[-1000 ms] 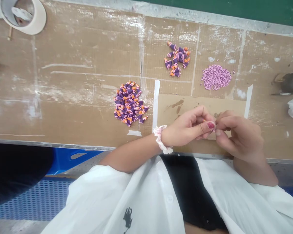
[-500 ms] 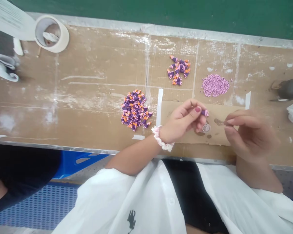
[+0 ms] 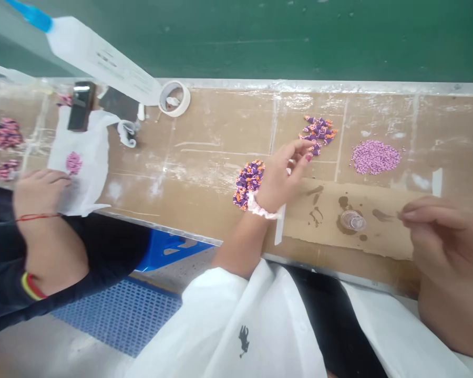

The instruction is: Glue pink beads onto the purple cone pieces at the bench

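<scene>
My left hand [image 3: 280, 176], with a white scrunchie at the wrist, reaches out over the bench with its fingers stretched, fingertips at the near edge of a small heap of purple-and-orange figures [image 3: 318, 131]. A larger heap of the same figures [image 3: 247, 181] lies just left of that wrist. My right hand [image 3: 443, 236] hovers at the right, thumb and forefinger pinched on a thin tool whose tip barely shows. Between the hands a small clear round dish [image 3: 352, 220] sits on a stained cardboard sheet [image 3: 382, 239].
A heap of pink beads [image 3: 375, 156] lies at the back right. A tape roll [image 3: 174, 98] and a white bottle with a blue cap [image 3: 98, 52] are at the back left. A co-worker's hand [image 3: 39, 190] rests beside a white sheet [image 3: 87, 157] holding pink pieces.
My hands have come apart. The left hand went from the dish up to the small heap of figures. The right hand drifted right. The camera swung left, and the co-worker came into view.
</scene>
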`<state>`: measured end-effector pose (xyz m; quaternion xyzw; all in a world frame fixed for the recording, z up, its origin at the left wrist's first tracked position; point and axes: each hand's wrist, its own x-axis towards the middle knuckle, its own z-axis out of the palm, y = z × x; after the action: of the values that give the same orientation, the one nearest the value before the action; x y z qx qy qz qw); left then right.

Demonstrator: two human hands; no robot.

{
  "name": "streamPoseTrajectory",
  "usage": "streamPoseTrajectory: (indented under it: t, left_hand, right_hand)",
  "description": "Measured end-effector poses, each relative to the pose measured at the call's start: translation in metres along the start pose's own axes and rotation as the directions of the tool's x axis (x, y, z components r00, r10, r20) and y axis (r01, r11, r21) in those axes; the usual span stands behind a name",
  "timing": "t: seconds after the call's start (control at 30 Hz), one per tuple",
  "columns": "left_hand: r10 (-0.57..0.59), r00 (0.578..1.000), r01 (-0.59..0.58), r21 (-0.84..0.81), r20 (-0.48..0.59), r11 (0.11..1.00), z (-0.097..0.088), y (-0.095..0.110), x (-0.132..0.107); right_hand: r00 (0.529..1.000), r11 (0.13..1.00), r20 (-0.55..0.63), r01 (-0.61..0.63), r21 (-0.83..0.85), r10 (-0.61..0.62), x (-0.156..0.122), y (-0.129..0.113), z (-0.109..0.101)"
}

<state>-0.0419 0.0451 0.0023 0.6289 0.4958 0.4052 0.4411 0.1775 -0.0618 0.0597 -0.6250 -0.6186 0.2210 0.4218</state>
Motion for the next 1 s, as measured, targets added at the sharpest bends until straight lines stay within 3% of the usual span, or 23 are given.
streamPoseTrajectory:
  t: [0.07, 0.13, 0.2, 0.27, 0.4, 0.5, 0.57, 0.63, 0.7, 0.83, 0.9, 1.0]
  left_hand:
    - [-0.001, 0.999, 0.02, 0.384, -0.051, 0.923, -0.024, 0.001, 0.0]
    - [-0.122, 0.991, 0.132, 0.635, -0.06, 0.761, -0.048, 0.003, 0.0]
    - [-0.289, 0.956, 0.228, 0.747, -0.051, 0.624, -0.064, 0.005, -0.002]
    - [-0.404, 0.913, 0.286, 0.789, -0.052, 0.544, -0.071, 0.007, -0.004]
    - [-0.482, 0.873, 0.328, 0.829, -0.082, 0.453, -0.061, 0.012, -0.005]
    - [-0.522, 0.842, 0.347, 0.877, -0.135, 0.333, -0.047, 0.016, -0.002]
    - [-0.544, 0.819, 0.364, 0.898, -0.183, 0.247, -0.04, 0.019, 0.0]
    - [-0.557, 0.807, 0.364, 0.909, -0.197, 0.205, -0.035, 0.021, 0.001]
    - [-0.565, 0.806, 0.348, 0.914, -0.179, 0.207, -0.033, 0.022, 0.001]
    - [-0.519, 0.845, 0.322, 0.898, -0.129, 0.301, -0.034, 0.017, 0.001]
    - [-0.439, 0.894, 0.309, 0.84, -0.096, 0.446, -0.033, 0.014, 0.0]
    - [-0.247, 0.968, 0.217, 0.636, -0.042, 0.741, -0.027, 0.009, -0.002]
  right_hand:
    - [0.998, 0.996, -0.026, -0.051, -0.072, 0.049, -0.001, -0.007, -0.001]
    - [0.998, 0.994, -0.022, -0.06, -0.097, 0.058, -0.002, -0.009, -0.001]
    - [0.998, 0.995, -0.013, -0.058, -0.084, 0.057, -0.002, -0.007, 0.0]
    - [0.997, 0.995, -0.018, -0.071, -0.073, 0.07, -0.002, -0.006, 0.0]
    - [0.993, 0.99, -0.034, -0.115, -0.082, 0.112, -0.004, -0.01, -0.001]
    - [0.996, 0.987, -0.018, -0.086, -0.138, 0.084, 0.0, -0.005, -0.001]
    - [0.999, 0.978, 0.036, 0.015, -0.207, -0.007, 0.008, 0.008, 0.002]
    - [0.947, 0.922, 0.107, 0.32, -0.217, -0.303, 0.019, 0.028, 0.005]
    - [0.927, 0.874, 0.129, 0.376, -0.308, -0.353, 0.029, 0.05, 0.008]
    - [0.944, 0.84, 0.193, 0.325, -0.435, -0.266, 0.041, 0.083, 0.013]
    - [0.953, 0.836, 0.17, 0.3, -0.46, -0.249, 0.042, 0.091, 0.016]
    - [0.959, 0.835, 0.127, 0.284, -0.471, -0.254, 0.042, 0.097, 0.021]
